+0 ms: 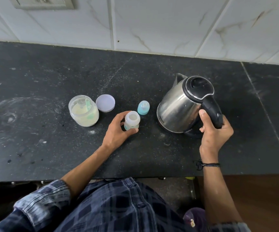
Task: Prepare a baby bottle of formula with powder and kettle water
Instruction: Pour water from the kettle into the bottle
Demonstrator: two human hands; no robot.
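The bottle stands upright on the tabletop, with the left hand curled round it from its left and front. Left of the bottle and slightly behind it stands the jar, a scoop inside it. The lid lies flat behind and left of the bottle, just beside the jar. The teat cap stands just behind the bottle, apart from it. The kettle is right of the bottle, its spout on the far side; the right hand grips its handle on the side away from the bottle.
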